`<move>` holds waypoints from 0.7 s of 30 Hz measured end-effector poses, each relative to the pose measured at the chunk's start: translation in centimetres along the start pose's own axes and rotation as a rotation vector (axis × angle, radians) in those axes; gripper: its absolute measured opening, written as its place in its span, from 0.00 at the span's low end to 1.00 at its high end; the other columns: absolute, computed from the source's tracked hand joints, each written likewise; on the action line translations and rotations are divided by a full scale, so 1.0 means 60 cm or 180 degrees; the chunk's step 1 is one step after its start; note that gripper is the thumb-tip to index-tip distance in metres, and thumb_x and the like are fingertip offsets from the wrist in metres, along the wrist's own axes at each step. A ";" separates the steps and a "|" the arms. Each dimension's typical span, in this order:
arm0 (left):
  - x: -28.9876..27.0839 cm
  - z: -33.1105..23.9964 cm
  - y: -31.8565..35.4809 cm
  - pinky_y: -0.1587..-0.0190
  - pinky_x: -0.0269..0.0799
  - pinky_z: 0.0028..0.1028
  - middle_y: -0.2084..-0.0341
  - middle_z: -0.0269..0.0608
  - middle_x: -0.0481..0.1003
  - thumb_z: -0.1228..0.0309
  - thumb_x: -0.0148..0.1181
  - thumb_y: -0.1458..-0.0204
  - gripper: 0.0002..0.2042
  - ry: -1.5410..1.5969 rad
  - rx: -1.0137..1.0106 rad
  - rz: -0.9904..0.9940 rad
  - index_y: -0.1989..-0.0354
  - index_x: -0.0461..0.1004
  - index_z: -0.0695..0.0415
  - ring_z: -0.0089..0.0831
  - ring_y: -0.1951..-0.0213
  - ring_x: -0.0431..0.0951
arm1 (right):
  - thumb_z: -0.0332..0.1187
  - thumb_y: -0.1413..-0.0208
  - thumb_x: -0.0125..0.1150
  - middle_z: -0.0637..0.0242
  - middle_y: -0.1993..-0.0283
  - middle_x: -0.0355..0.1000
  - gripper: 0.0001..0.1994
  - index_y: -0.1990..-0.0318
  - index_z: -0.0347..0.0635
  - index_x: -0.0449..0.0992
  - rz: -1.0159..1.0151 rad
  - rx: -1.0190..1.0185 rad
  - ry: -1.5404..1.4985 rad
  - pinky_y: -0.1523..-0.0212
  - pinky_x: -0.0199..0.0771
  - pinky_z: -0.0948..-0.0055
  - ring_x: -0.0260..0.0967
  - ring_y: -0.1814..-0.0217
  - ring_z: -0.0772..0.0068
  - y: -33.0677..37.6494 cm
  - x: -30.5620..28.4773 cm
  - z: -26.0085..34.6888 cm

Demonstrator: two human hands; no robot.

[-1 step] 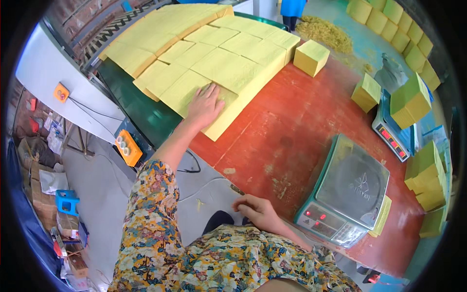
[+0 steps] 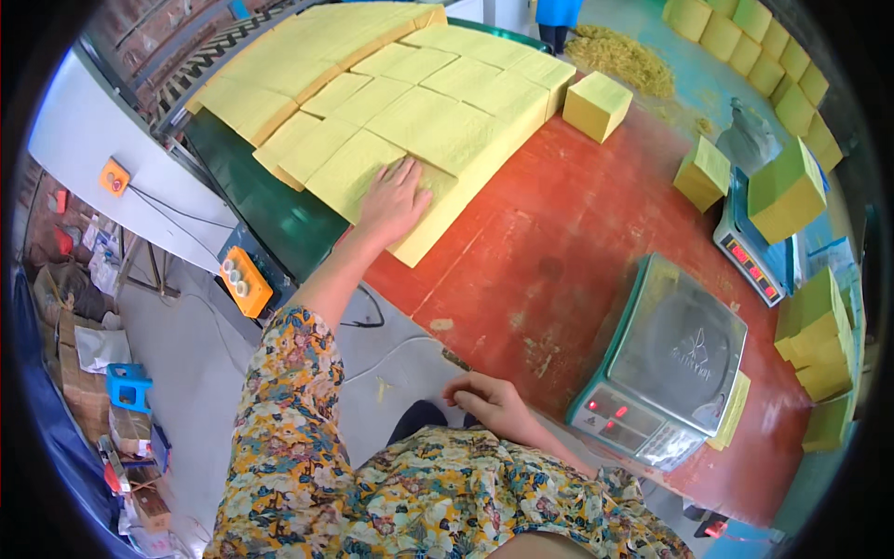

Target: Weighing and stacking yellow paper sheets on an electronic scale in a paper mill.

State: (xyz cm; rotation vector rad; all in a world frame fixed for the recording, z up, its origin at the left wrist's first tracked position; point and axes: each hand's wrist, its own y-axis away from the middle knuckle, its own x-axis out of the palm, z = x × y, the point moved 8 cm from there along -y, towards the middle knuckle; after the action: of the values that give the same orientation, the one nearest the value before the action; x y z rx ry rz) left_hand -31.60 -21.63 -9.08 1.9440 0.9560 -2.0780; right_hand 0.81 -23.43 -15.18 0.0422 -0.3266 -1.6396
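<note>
My left hand (image 2: 396, 198) lies flat, palm down, on the near corner of a broad layer of yellow paper stacks (image 2: 438, 116), its fingers stretched out over the top sheets. The stacks sit edge to edge, partly on the red table (image 2: 498, 256) and partly over a dark green surface (image 2: 265, 210). My right hand (image 2: 489, 402) hangs in front of my body by the table's near edge, fingers loosely curled, with nothing seen in it. Nearest to it on the table stands a weighing scale (image 2: 675, 349) with a bare metal pan.
A single yellow paper block (image 2: 597, 107) stands beyond the layer. At right, a second scale (image 2: 752, 256) carries another block (image 2: 787, 191), with more stacks (image 2: 815, 326) nearby. An orange switch box (image 2: 247, 282) is at left, a blue stool (image 2: 128, 387) on the floor. A person (image 2: 557, 19) stands far off.
</note>
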 end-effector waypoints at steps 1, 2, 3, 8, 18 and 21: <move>0.000 -0.001 0.002 0.31 0.48 0.41 0.36 0.54 0.61 0.55 0.44 0.39 0.29 0.0023 0.0004 0.0072 0.37 0.61 0.66 0.42 0.34 0.59 | 0.28 0.39 0.54 0.66 0.61 0.76 0.10 0.54 0.33 0.76 0.0101 0.0097 -0.0265 0.55 0.72 0.77 0.72 0.58 0.78 -0.007 0.015 -0.022; 0.001 -0.006 0.005 0.31 0.49 0.42 0.36 0.54 0.60 0.55 0.44 0.39 0.28 0.0144 0.0071 0.0197 0.37 0.61 0.66 0.43 0.34 0.59 | 0.30 0.39 0.54 0.67 0.61 0.75 0.11 0.54 0.33 0.76 0.0187 0.0280 -0.0363 0.55 0.72 0.76 0.72 0.58 0.79 -0.014 0.026 -0.048; -0.002 -0.010 0.011 0.31 0.49 0.42 0.35 0.54 0.59 0.56 0.44 0.39 0.28 0.0257 0.0172 0.0328 0.38 0.60 0.67 0.43 0.33 0.58 | 0.31 0.39 0.54 0.67 0.59 0.75 0.12 0.52 0.33 0.75 0.0293 0.0419 -0.0418 0.55 0.72 0.77 0.71 0.57 0.78 -0.024 0.041 -0.086; -0.035 -0.091 0.106 0.31 0.49 0.43 0.35 0.54 0.58 0.59 0.49 0.41 0.28 0.0710 0.0857 0.0418 0.37 0.61 0.67 0.46 0.33 0.57 | 0.35 0.40 0.57 0.65 0.46 0.71 0.22 0.40 0.39 0.66 -0.0356 0.0792 -0.1948 0.49 0.68 0.74 0.70 0.48 0.71 -0.077 0.091 -0.201; -0.089 -0.149 0.243 0.35 0.57 0.41 0.37 0.52 0.62 0.59 0.53 0.41 0.27 0.1950 0.0574 0.0842 0.38 0.62 0.64 0.47 0.37 0.62 | 0.27 0.47 0.55 0.61 0.42 0.69 0.27 0.37 0.38 0.64 -0.1323 -0.0686 -0.2647 0.36 0.58 0.65 0.62 0.38 0.67 -0.032 0.097 -0.105; -0.047 -0.140 0.263 0.38 0.63 0.36 0.39 0.48 0.65 0.60 0.46 0.36 0.24 0.4817 -0.0439 0.1510 0.37 0.62 0.62 0.40 0.40 0.67 | 0.33 0.42 0.56 0.56 0.46 0.69 0.17 0.46 0.38 0.70 -0.2007 -0.1048 -0.0423 0.40 0.62 0.67 0.64 0.41 0.62 0.062 0.061 -0.014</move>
State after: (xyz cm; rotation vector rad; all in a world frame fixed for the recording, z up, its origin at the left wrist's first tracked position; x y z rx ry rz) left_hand -16.06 -30.51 -11.66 3.0535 0.5428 -0.0301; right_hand 4.23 -27.40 -14.53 -0.2358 -0.1424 -2.3107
